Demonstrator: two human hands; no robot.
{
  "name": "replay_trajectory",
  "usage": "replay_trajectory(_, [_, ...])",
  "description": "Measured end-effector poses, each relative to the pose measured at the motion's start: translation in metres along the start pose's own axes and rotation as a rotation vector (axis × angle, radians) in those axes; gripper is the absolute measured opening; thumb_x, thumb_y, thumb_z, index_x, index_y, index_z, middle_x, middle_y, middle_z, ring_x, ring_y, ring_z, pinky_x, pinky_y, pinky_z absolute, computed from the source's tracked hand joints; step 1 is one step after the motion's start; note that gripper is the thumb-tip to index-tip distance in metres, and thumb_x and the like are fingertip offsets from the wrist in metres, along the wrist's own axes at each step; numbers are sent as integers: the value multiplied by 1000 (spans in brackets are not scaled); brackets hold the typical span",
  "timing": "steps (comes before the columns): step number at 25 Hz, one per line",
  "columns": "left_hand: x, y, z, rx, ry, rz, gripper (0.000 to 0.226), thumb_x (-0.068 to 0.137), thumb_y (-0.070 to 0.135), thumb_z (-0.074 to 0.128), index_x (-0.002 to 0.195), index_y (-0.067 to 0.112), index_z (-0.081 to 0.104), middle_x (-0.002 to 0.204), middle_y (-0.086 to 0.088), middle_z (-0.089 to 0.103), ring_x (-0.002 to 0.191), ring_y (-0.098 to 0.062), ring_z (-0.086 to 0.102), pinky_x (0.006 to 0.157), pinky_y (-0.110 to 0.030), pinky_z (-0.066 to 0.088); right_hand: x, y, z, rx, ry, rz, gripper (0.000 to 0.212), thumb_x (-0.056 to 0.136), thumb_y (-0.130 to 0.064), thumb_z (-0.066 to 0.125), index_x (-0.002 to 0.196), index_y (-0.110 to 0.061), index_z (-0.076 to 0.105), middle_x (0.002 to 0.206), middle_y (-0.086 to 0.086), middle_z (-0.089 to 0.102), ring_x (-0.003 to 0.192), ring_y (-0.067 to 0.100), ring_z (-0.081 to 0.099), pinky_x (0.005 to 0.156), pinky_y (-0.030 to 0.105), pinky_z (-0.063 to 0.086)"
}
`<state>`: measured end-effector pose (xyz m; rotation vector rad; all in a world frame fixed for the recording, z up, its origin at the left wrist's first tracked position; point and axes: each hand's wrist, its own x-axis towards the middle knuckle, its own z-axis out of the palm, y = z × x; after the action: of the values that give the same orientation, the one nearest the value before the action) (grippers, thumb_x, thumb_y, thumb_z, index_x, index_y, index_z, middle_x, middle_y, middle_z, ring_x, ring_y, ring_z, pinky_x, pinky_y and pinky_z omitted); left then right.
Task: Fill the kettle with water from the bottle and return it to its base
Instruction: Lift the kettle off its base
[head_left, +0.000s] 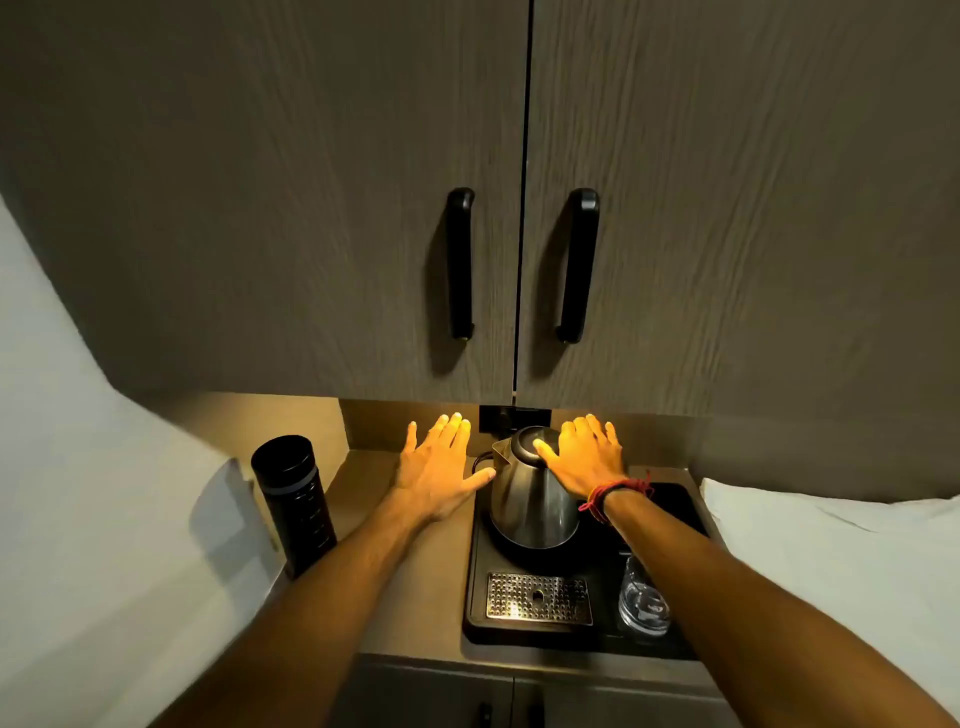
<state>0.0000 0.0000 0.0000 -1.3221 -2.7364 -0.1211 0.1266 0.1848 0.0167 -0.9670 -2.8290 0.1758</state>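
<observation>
A steel kettle (527, 499) with a dark lid stands on its round black base (506, 548), on a black tray (475, 587). A tall black bottle (293, 504) stands upright on the counter to the left, by the wall. My left hand (441, 470) hovers flat with fingers spread just left of the kettle, its thumb near the spout. My right hand (587, 457) is spread flat over the kettle's right side, thumb lying on the lid. It wears a red thread band at the wrist and covers the kettle's handle side. Neither hand grips anything.
Two dark wood cabinet doors with black handles (461, 262) hang low above the counter. On the tray sit a perforated metal drip grate (539, 597) and an upturned clear glass (644, 603). A white surface (841, 551) borders the right; a pale wall is on the left.
</observation>
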Motion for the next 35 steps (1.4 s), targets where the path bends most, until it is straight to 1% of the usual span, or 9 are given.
replay_trajectory(4, [23, 3, 9, 44, -4, -19, 91, 90, 76, 24, 157, 15, 12, 165, -7, 14, 153, -23, 9, 120, -56, 2, 20, -3, -2, 32, -125, 96, 67, 90, -65, 38, 119, -9, 61, 122, 15, 63, 115, 33, 58, 102, 50, 45])
replay_trajectory(7, [35, 4, 6, 36, -4, -55, 87, 90, 76, 29, 152, 15, 31, 156, -9, 38, 145, -26, 32, 118, -57, 16, 22, -7, -4, 197, -129, 72, 34, 93, -44, 45, 79, -16, 58, 81, 10, 60, 71, 20, 56, 70, 27, 47])
replay_trajectory(11, [44, -1, -2, 61, 46, -58, 65, 89, 77, 30, 99, 19, 60, 98, -3, 66, 100, -23, 64, 89, -40, 48, 12, 9, -8, 603, -362, 250, 37, 97, -5, 44, 62, -14, 38, 66, 5, 37, 56, 12, 34, 38, 18, 35])
replay_trajectory(16, [43, -1, -12, 15, -2, -57, 57, 90, 74, 34, 66, 23, 40, 74, 0, 53, 71, -15, 52, 74, -35, 46, 22, 57, 4, 764, -362, 405, 20, 98, -2, 41, 103, 10, 57, 105, 16, 56, 95, 30, 56, 72, 18, 54])
replay_trajectory(18, [42, -5, -11, 15, 2, -51, 56, 90, 73, 35, 76, 21, 46, 82, -2, 57, 75, -16, 51, 79, -37, 46, 29, 57, 9, 734, -233, 332, 40, 102, -17, 34, 131, 5, 49, 137, 22, 51, 128, 38, 48, 106, 47, 43])
replay_trajectory(21, [40, -10, -12, 30, -4, -54, 58, 91, 72, 35, 89, 18, 55, 99, -7, 67, 89, -22, 61, 89, -41, 46, 29, 47, 15, 685, -148, 245, 49, 103, -31, 25, 143, -9, 41, 153, 17, 38, 142, 34, 31, 119, 49, 23])
replay_trajectory(26, [33, -26, -21, -40, 12, -91, 55, 90, 72, 39, 85, 19, 54, 98, -7, 65, 98, -26, 64, 91, -43, 50, 40, 49, 26, 678, -103, 237, 44, 99, -29, 30, 132, -7, 49, 147, 18, 40, 141, 31, 31, 118, 45, 20])
replay_trajectory(30, [23, -49, -23, -52, 41, -154, 67, 90, 71, 41, 109, 11, 62, 117, -11, 66, 111, -31, 61, 101, -50, 45, 47, 32, 22, 785, -39, 304, 34, 94, -9, 38, 59, -12, 40, 74, 14, 53, 88, 34, 50, 72, 36, 41])
replay_trajectory(35, [10, -78, -32, -41, 91, -221, 68, 88, 72, 45, 113, 11, 63, 122, -10, 65, 116, -32, 58, 101, -50, 44, 56, -3, 23, 764, -192, 279, 25, 99, -4, 37, 75, -9, 42, 99, 20, 46, 84, 28, 48, 86, 41, 42])
